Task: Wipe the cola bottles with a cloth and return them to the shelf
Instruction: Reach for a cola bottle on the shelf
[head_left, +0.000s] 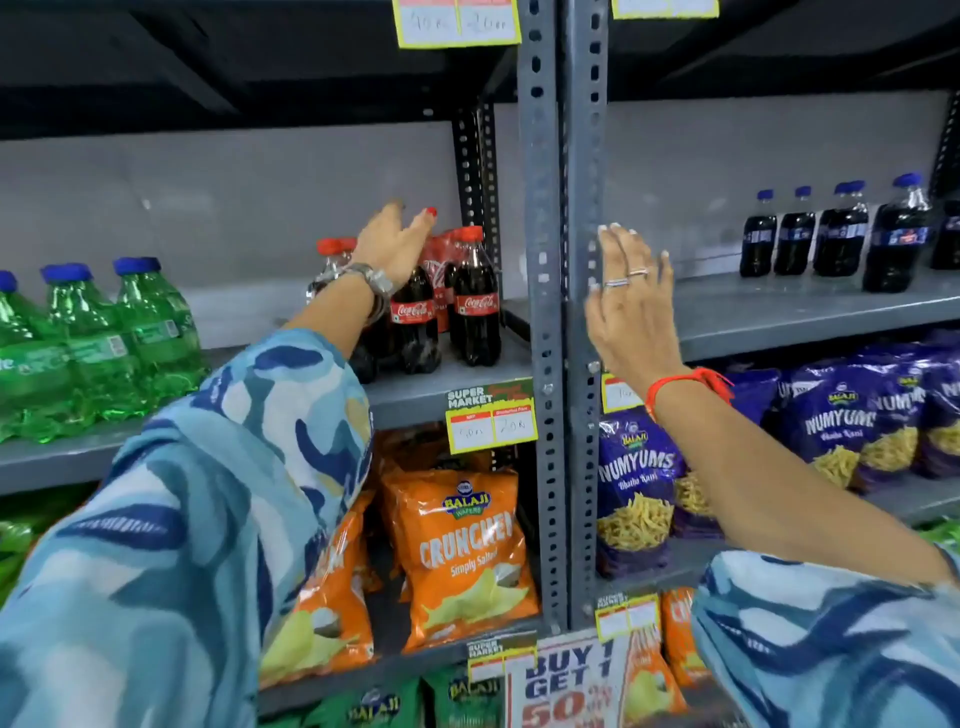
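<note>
While the left hand (397, 244) reaches over the red caps of the cola bottles (447, 306), its fingers are spread and loose, closed on nothing, hovering at the tops of the cluster rather than gripping a neck. No cloth shows in either hand, so this looks like a reach for a bottle, or the hand coming away from one; I cannot tell which. The bottles stand upright in a tight group on the grey shelf (415, 389), just left of the perforated steel upright (540, 260), with two labelled ones at the front and others, some shrink-wrapped, behind them.

The right hand (631, 296) lies flat and open against that upright, fingers extended, probably steadying the body during the reach across.

Room to move is uneven. Right of the cluster the upright stands close, so a bottle lifted out has little sideways slack there. Left of the cluster a bare stretch of shelf runs to the green bottles (98, 338), which gives the easier exit. Above, the next shelf sits well clear of the caps, so a straight lift should be free. The front edge of the shelf is near the foremost bottles, and a price tag (491, 418) hangs from it just left of the upright; a careless pull forward could tip one off.
</note>
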